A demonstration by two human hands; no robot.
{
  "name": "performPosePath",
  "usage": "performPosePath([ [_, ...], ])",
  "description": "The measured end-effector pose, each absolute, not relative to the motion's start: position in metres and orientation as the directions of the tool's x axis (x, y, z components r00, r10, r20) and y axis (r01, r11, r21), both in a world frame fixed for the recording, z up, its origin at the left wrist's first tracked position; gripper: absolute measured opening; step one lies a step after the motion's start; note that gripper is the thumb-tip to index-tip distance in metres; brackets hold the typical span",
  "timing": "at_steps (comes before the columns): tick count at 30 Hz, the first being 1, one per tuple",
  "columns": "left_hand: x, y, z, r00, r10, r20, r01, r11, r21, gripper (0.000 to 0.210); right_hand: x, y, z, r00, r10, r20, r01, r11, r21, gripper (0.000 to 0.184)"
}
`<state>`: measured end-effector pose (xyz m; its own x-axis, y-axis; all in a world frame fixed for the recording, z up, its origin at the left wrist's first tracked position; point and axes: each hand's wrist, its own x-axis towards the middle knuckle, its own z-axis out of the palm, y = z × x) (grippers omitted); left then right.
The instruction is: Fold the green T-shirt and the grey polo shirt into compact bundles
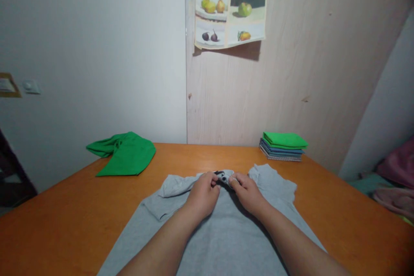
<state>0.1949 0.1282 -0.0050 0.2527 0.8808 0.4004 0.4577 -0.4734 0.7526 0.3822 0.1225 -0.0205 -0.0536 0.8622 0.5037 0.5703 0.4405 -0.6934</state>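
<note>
A grey short-sleeved shirt [223, 237] lies spread over the near middle of the wooden table, its collar end away from me and its lower part running out of view. My left hand [207, 192] pinches the shirt's collar on the left side. On the other side of the collar, my right hand [245, 189] grips the fabric between thumb and fingers. Dark marks show on the bit of collar between both hands. The left sleeve [177, 185] is rumpled and folded over; the right sleeve [274, 181] lies out to the side.
A crumpled green cloth [132, 155] rests at the table's [48, 220] back left. At the back right sits a stack of folded cloths [283, 146], bright green on top. A wall with a fruit poster [230, 19] stands behind. Loose fabrics [396, 172] lie beyond the right edge.
</note>
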Motion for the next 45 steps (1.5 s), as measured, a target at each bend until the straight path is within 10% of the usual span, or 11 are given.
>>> performPosePath([
  [10, 0.198, 0.141, -0.013, 0.233, 0.923, 0.306, 0.168, -0.348, 0.922, 0.011, 0.371, 0.109, -0.006, -0.166, 0.877, 0.450, 0.430, 0.476, -0.768, 0.032],
  [30, 0.197, 0.134, 0.012, 0.284, 0.833, 0.475, 0.277, -0.546, 0.791, 0.013, 0.371, 0.109, -0.008, -0.070, 0.845, 0.530, 0.602, 0.460, -0.653, 0.023],
  [45, 0.194, 0.130, 0.012, 0.307, 0.944, 0.123, 0.090, -0.157, 0.984, 0.009, 0.369, 0.106, -0.007, -0.086, 0.857, 0.509, 0.565, 0.462, -0.683, 0.020],
])
